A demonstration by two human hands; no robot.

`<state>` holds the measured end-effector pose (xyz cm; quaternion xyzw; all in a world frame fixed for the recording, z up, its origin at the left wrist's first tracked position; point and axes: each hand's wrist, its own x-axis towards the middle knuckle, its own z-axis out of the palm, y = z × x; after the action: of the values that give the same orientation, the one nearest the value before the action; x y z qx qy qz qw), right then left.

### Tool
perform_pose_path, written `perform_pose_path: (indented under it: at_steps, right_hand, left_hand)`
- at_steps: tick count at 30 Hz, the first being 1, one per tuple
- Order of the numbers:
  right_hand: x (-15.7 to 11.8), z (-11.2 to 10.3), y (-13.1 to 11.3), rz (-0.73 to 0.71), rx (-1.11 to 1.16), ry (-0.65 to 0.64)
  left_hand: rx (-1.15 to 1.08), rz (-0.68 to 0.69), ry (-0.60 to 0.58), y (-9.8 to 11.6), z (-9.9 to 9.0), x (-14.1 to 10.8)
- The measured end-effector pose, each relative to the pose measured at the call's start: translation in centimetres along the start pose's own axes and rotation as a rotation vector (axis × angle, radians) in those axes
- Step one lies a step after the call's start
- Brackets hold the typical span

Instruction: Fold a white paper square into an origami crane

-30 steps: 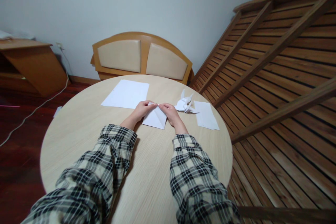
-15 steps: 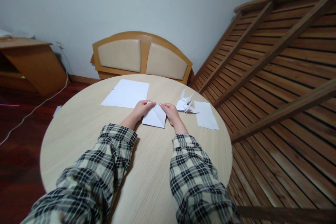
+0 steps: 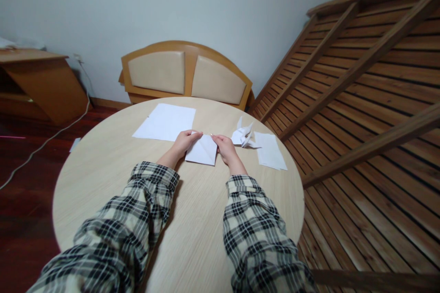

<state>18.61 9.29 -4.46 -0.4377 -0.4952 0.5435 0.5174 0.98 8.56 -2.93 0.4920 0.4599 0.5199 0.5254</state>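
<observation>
A folded square of white paper (image 3: 202, 151) with a crease across it is held between my two hands over the round table. My left hand (image 3: 185, 142) grips its left side, thumb along the far left corner. On the other side, my right hand (image 3: 225, 148) pinches the far right corner between thumb and fingers. The fingers beneath the paper are hidden. To the right of my right hand lie folded white paper cranes (image 3: 243, 135), bunched together so that I cannot tell them apart.
On the light wooden table (image 3: 113, 165), a large white sheet (image 3: 167, 121) lies at the far left and smaller sheets (image 3: 271, 150) at the right. Beyond stands a padded headboard (image 3: 156, 72). Wooden slats (image 3: 371, 114) lean along the right; a desk (image 3: 41, 82) is at the left.
My right thumb and fingers have shifted slightly right, from the paper's far edge to its corner. The far edge now shows more openly between my hands.
</observation>
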Motion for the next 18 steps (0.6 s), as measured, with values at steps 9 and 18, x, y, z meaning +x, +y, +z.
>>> perform_pose_path:
  at_steps: [9, 18]
  right_hand:
    - [0.7, -0.3, 0.7, -0.008, 0.053, 0.057]
    - [1.1, -0.5, 0.7, -0.036, 0.148, 0.158]
  left_hand:
    - [0.012, 0.069, 0.103, -0.4, -0.1, 0.4]
    - [0.026, 0.117, 0.085, -0.4, -0.1, 0.2]
